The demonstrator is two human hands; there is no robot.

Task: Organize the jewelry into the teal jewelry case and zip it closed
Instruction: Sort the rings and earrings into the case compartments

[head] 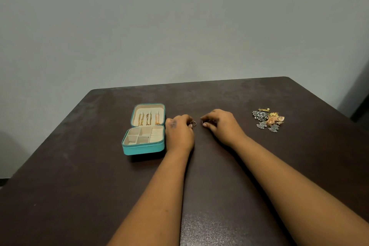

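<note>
Pinching small gold rings (193, 123), the left hand (179, 132) and right hand (219, 124) risk dropping them beside the open teal jewelry case (143, 147) on the dark desk (79, 175).

Dark table against a plain wall

A dark brown table (219, 195) with rounded far corners and a mottled, faintly speckled top stands against a bare grey-green wall (179, 22). Soft, even light falls; a dark shadowed strip (359, 96) lies at far right.
</note>
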